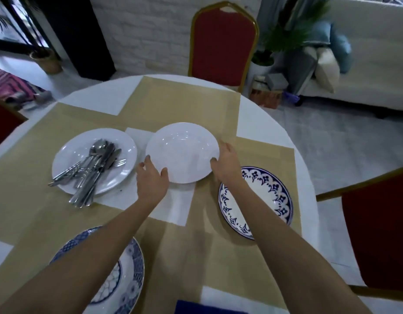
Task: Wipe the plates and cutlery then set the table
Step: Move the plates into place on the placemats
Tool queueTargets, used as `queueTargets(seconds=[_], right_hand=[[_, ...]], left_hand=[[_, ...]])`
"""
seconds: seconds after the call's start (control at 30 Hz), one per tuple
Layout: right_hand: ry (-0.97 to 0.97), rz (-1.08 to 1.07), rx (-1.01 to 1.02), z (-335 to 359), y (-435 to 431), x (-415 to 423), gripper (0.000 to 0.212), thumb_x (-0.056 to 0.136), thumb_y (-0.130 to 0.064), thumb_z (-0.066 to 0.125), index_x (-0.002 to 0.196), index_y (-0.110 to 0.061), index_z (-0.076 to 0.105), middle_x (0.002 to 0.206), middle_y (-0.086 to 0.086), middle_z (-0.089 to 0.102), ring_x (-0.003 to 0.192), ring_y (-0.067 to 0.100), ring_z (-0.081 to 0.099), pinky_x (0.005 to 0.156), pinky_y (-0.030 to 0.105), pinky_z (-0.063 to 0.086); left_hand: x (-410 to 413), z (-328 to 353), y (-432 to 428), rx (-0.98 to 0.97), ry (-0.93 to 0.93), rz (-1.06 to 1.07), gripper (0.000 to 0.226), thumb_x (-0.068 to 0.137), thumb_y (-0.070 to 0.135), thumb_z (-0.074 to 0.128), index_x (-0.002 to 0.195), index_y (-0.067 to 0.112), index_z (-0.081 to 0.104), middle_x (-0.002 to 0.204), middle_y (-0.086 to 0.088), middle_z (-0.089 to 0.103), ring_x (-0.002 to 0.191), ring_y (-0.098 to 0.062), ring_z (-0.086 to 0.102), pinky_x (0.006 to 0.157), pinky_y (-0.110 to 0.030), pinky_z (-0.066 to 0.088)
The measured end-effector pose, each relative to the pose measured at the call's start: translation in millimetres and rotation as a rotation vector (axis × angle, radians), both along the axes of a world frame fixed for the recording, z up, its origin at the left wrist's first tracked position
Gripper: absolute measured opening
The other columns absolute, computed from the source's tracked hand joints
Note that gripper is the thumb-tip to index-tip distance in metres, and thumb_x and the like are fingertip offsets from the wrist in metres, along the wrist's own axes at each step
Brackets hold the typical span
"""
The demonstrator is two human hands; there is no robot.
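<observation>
Gripping a plain white round ceramic plate [182, 152] at opposite edges: left hand [151, 177] at the near-left rim, thumb over the top and fingers curled round the edge; right hand [226, 164] at the right rim, thumb on the lip, fingers wrapped along the outer side. Held over a white square napkin [175, 207] in the middle of the round surface [178, 103] dressed in white cloth and tan runners; lifted or resting, impossible to tell. Just to its left, a second white plate [69, 152] heaped with stainless-steel cutlery [94, 168]. To its right and nearer, a blue-and-white patterned plate [257, 196]. Nearest of all, on the left, another blue patterned plate [130, 275], partly under the left forearm.

Likely stiff, glazed and smooth, so slippery under bare fingers and breakable if dropped or knocked against its neighbours. Moderately weighty, probably. Best taken by the rim on two opposite sides, thumbs on top, fingers beneath, kept level. Worth steering wide of the cutlery handles overhanging the neighbouring plate's near edge.
</observation>
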State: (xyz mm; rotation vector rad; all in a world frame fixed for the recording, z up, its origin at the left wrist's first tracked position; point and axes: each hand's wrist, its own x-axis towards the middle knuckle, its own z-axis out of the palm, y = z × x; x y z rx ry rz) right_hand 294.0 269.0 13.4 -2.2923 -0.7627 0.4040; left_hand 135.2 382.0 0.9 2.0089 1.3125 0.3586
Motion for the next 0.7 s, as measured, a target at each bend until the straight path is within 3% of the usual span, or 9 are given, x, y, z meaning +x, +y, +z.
queueTargets(seconds=[0.13, 0.27, 0.33, 0.4, 0.5, 0.57, 0.7], right_hand=[[0.210, -0.133, -0.066, -10, 27, 5, 0.051, 0.082, -0.006, 0.050, 0.133, -0.006, 0.044, 0.125, 0.014, 0.054, 0.115, 0.033, 0.052, 0.085, 0.030, 0.040], [0.212, -0.202, -0.052, -6, 33, 2, 0.056, 0.086, 0.004, 0.046, 0.139, -0.009, 0.042, 0.131, 0.014, 0.053, 0.118, 0.030, 0.051, 0.086, 0.026, 0.038], [0.214, -0.246, 0.022, 2, 38, 7, 0.062, 0.085, 0.009, 0.043, 0.144, -0.012, 0.039, 0.132, 0.012, 0.053, 0.118, 0.027, 0.051, 0.082, 0.020, 0.036], [0.202, -0.249, 0.081, 10, 53, 20, 0.066, 0.085, 0.009, 0.044, 0.146, -0.013, 0.036, 0.132, 0.007, 0.053, 0.117, 0.023, 0.050, 0.082, 0.017, 0.037], [0.164, -0.204, 0.107, 17, 87, 49, 0.065, 0.082, 0.007, 0.046, 0.144, -0.013, 0.040, 0.118, 0.002, 0.057, 0.109, 0.020, 0.053, 0.085, 0.026, 0.049], [0.154, -0.199, 0.103, 14, 111, 68, 0.060, 0.081, 0.005, 0.046, 0.139, -0.011, 0.046, 0.112, -0.001, 0.057, 0.110, 0.020, 0.054, 0.094, 0.034, 0.049], [0.180, -0.254, 0.052, 2, 149, 103, 0.050, 0.079, 0.003, 0.045, 0.126, -0.009, 0.056, 0.115, 0.006, 0.064, 0.107, 0.026, 0.058, 0.091, 0.035, 0.050]], left_hand=[[-3, -8, 29, -0.039, -0.043, -0.183, 0.069, 0.084, 0.004, 0.059, 0.144, 0.002, 0.024, 0.138, -0.019, 0.041, 0.129, -0.034, 0.038, 0.100, -0.040, 0.036], [-1, -15, 42, -0.067, -0.052, -0.180, 0.062, 0.078, 0.001, 0.058, 0.135, 0.004, 0.035, 0.127, -0.019, 0.046, 0.113, -0.037, 0.048, 0.092, -0.039, 0.046], [7, -13, 46, -0.056, -0.086, -0.162, 0.061, 0.080, -0.001, 0.056, 0.137, 0.004, 0.035, 0.131, -0.017, 0.039, 0.107, -0.037, 0.051, 0.088, -0.027, 0.040], [21, -5, 58, -0.051, -0.114, -0.127, 0.063, 0.082, -0.003, 0.054, 0.140, 0.004, 0.032, 0.135, -0.017, 0.035, 0.113, -0.035, 0.047, 0.089, -0.021, 0.032], [48, 4, 93, -0.064, -0.100, -0.110, 0.065, 0.082, -0.001, 0.053, 0.142, 0.004, 0.030, 0.136, -0.019, 0.038, 0.124, -0.034, 0.040, 0.100, -0.034, 0.036], [67, 6, 118, -0.059, -0.082, -0.123, 0.059, 0.083, 0.001, 0.053, 0.139, 0.004, 0.034, 0.134, -0.020, 0.041, 0.123, -0.037, 0.043, 0.100, -0.040, 0.040], [102, 10, 153, -0.044, -0.055, -0.152, 0.055, 0.088, 0.001, 0.052, 0.140, 0.004, 0.035, 0.139, -0.020, 0.037, 0.127, -0.034, 0.040, 0.102, -0.034, 0.034]])
